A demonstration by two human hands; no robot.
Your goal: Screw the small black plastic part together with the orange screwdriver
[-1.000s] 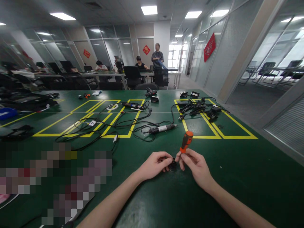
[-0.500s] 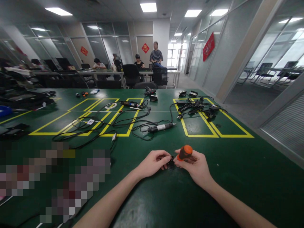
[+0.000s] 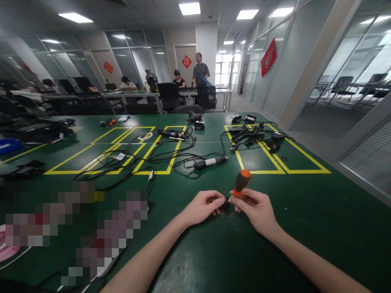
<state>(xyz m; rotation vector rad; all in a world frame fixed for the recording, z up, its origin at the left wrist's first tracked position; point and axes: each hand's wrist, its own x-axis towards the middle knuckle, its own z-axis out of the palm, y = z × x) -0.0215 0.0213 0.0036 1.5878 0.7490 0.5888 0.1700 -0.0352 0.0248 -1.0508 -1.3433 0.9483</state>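
Observation:
On the green table [image 3: 183, 244], a small dark round part [image 3: 225, 206] lies between my hands. My left hand [image 3: 207, 207] has thumb and fingers pinched together at the part's left side, and the fingertips hide what they grip. My right hand [image 3: 255, 207] holds a screwdriver with an orange and black handle [image 3: 242, 181]. The handle stands up above the fingers, leaning slightly right. Its shaft and tip are hidden by the fingers, close to the right side of the dark part.
Beyond my hands lie an electric screwdriver [image 3: 210, 162] with looped black cables, a drill [image 3: 194, 117] and a heap of black cabled devices [image 3: 252, 136] inside yellow tape. A blurred-out area covers the lower left. People are at a far table [image 3: 131, 93].
The screwdriver handle has risen and stands more upright in my right hand. The view has shifted slightly, so hands and part appear further right. The far standing person has changed posture.

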